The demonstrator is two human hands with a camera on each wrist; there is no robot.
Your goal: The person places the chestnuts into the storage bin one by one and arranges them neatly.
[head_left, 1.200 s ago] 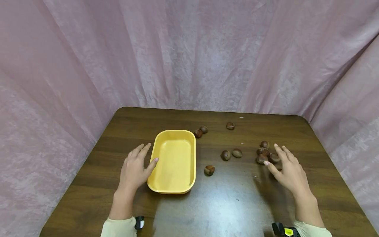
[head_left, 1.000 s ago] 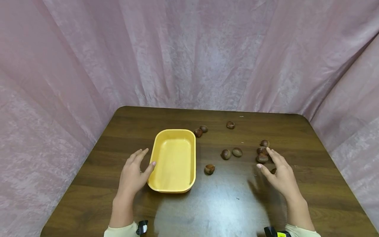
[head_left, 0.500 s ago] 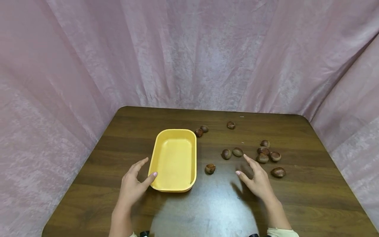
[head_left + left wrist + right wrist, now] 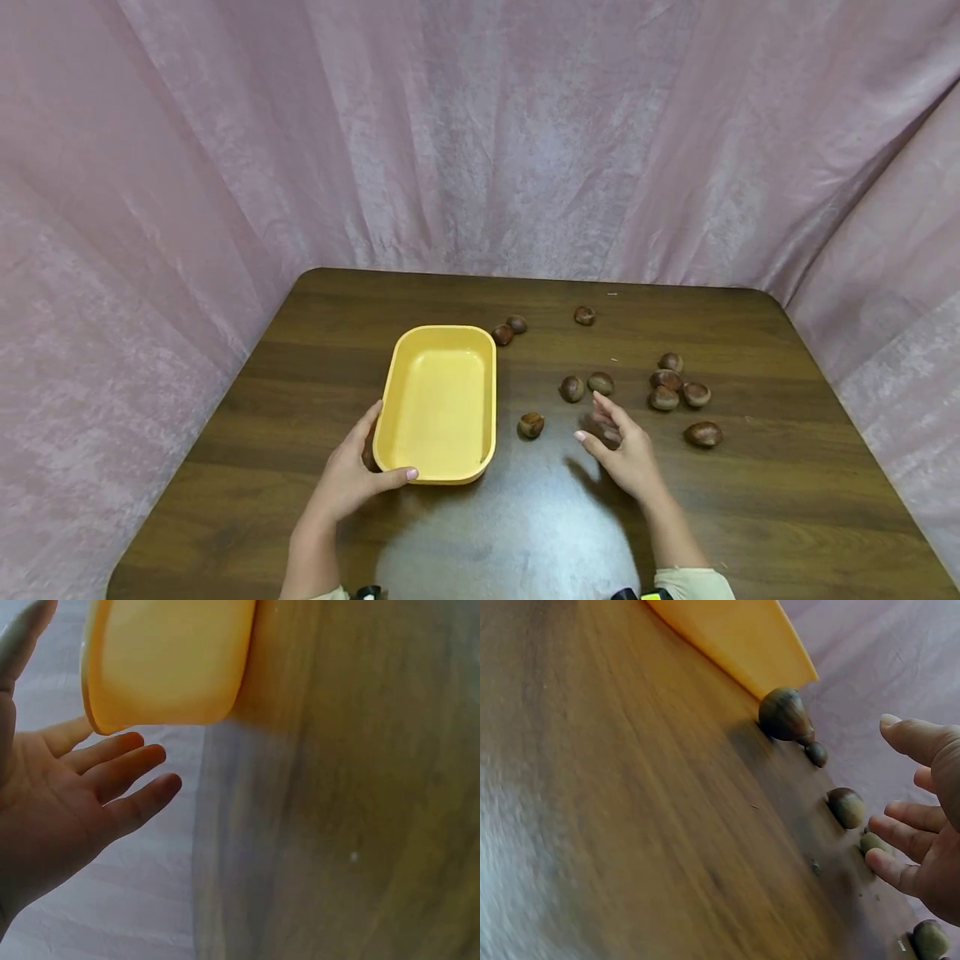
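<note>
A yellow rectangular tray (image 4: 442,482) lies on the brown wooden table. Around its near left corner spreads my left hand (image 4: 348,482), thumb along the front edge and fingers at the left side; the left wrist view has the fingers (image 4: 124,772) extended just below the tray. My right hand (image 4: 628,454) hovers with parted thumb and fingers, holding nothing. Just beyond its fingertips sit two brown chestnuts, a rounder one (image 4: 572,388) and a paler one (image 4: 601,383). A single chestnut (image 4: 531,425) stands between that hand and the tray.
Two chestnuts (image 4: 502,334) sit by the tray's far right corner, and another chestnut (image 4: 585,316) is near the back edge. Several chestnuts (image 4: 664,398) cluster to the right, with a lone chestnut (image 4: 703,434) nearer. A pink curtain (image 4: 480,150) hangs behind the table (image 4: 787,467).
My right hand has moved left, away from the right-hand cluster toward the middle chestnuts. My left hand has come down and right to the tray's near left corner. The chestnuts have stayed put.
</note>
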